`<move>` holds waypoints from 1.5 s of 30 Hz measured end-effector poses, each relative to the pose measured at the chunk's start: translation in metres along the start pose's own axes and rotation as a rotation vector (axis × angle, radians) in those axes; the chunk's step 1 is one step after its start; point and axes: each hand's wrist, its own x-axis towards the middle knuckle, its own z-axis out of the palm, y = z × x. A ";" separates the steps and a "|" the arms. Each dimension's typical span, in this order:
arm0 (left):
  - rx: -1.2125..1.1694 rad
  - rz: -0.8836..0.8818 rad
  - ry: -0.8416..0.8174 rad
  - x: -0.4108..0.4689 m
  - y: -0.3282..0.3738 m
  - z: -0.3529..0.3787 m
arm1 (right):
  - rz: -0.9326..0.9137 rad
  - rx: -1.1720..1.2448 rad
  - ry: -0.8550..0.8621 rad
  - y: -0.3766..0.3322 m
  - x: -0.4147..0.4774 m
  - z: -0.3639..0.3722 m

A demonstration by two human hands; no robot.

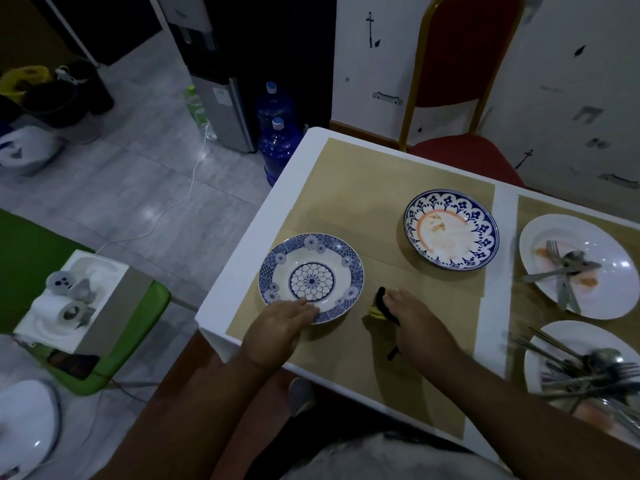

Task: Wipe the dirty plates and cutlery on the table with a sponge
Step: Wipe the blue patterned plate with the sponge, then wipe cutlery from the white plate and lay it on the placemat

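A person's right hand [412, 315] grips a yellow-and-black sponge [380, 304] on the placemat [346, 174], just right of the flower-patterned plate [356, 271] whose near rim the left hand [284, 320] touches with flat fingers, while the orange-stained plate [491, 233] lies farther off, nearer the right hand.

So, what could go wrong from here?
The flower-centred plate sits close to the edge of the table; the left hand only touches its rim, so firm strokes from the sponge in the right hand might slide it off. The cutlery heaped on the nearest white plate could spill if bumped.
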 end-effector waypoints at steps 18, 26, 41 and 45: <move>0.073 -0.217 -0.325 0.002 0.039 0.009 | 0.037 -0.008 -0.060 -0.004 -0.021 0.018; 0.063 -0.063 -0.426 0.057 0.087 0.009 | 0.120 0.089 0.072 0.028 -0.055 0.003; -0.057 0.229 -0.560 0.146 0.274 0.080 | 0.426 0.265 0.509 0.150 -0.183 -0.046; -0.102 0.182 -0.535 0.158 0.320 0.106 | 0.477 0.316 0.534 0.183 -0.212 -0.051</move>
